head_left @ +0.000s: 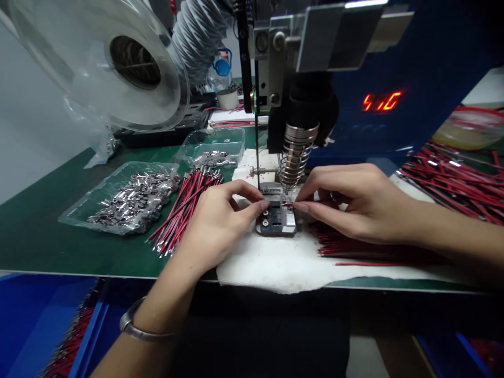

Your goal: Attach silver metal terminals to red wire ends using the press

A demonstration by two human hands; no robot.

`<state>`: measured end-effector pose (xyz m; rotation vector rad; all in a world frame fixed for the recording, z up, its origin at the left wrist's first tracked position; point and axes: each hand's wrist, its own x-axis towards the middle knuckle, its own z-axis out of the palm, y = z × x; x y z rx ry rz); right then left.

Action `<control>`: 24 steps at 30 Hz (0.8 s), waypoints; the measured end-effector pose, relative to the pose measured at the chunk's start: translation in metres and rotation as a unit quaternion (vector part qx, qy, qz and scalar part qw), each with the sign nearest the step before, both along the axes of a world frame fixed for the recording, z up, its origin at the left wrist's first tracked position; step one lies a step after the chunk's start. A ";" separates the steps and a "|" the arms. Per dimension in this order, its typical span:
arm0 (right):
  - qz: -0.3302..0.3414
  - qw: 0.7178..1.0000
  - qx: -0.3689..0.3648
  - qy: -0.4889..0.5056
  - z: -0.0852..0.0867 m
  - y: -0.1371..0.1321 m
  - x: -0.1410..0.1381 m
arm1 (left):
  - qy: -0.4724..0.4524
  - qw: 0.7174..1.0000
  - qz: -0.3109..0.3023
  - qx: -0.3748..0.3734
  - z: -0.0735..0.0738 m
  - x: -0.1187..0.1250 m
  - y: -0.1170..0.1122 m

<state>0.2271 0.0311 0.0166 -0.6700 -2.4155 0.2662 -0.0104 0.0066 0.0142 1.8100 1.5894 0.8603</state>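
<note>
My right hand pinches a red wire between thumb and forefinger, its end lying over the small metal fixture. At the fixture's left side my left hand is closed, thumb and forefinger tips together; whatever they hold is too small to make out. Directly above the fixture points the spring-wrapped tip of a blue machine with a lit red display. Beside my left wrist lies a bundle of red and black wires with metal ends. More red wires lie under my right hand.
A clear tray of small metal parts stands at left, with another clear tray behind it. A large clear reel hangs upper left. White cloth covers the table's middle. Red wires are piled at right.
</note>
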 end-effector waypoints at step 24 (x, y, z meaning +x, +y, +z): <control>0.002 1.000 0.014 -0.002 0.000 0.000 0.000 | 0.025 0.997 0.046 0.063 -0.001 0.003 -0.009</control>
